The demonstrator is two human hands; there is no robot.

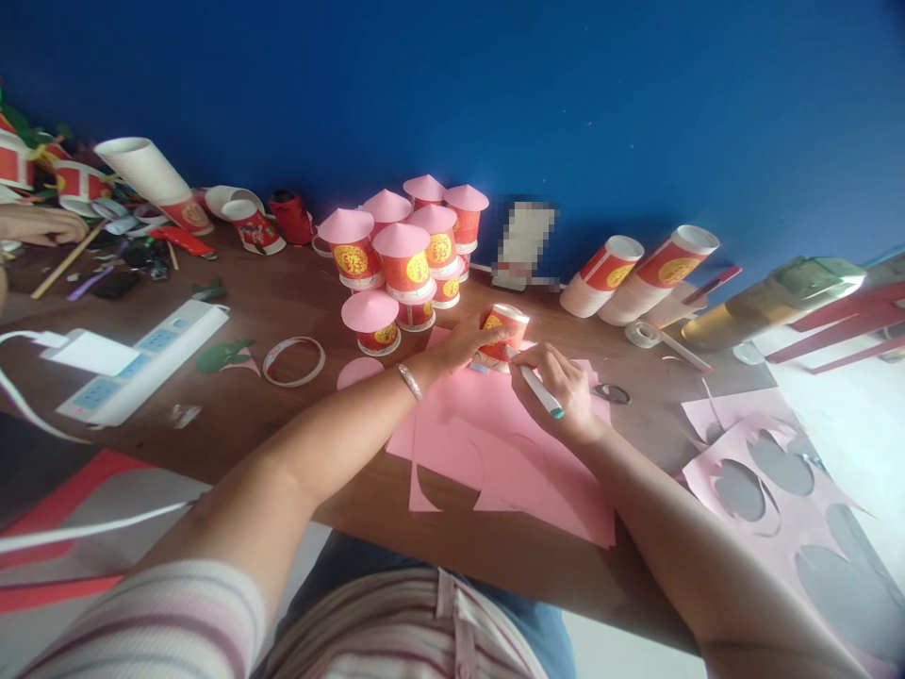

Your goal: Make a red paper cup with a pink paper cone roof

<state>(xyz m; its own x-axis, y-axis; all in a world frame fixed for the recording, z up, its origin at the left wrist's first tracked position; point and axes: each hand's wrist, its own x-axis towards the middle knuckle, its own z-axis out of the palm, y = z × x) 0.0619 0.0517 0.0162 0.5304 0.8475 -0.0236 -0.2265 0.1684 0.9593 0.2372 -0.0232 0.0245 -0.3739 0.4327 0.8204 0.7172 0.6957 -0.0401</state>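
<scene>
On the table (240, 415), cone-topped cups (410, 269) look done; stacked cups (602, 273) remain bare. Left hand (461, 347) grips one coneless cup (515, 322); right hand (566, 387) pinches a marker (540, 390) at its side.

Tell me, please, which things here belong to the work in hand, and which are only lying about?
Work in hand:
red paper cup, in the left hand
white marker, in the right hand
probably the cups with pink cone tops

Probably just lying about:
power strip
white charger
gold-coloured container

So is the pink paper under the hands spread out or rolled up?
Spread out: the pink paper lies flat on the brown table, curved cuts showing.
</scene>
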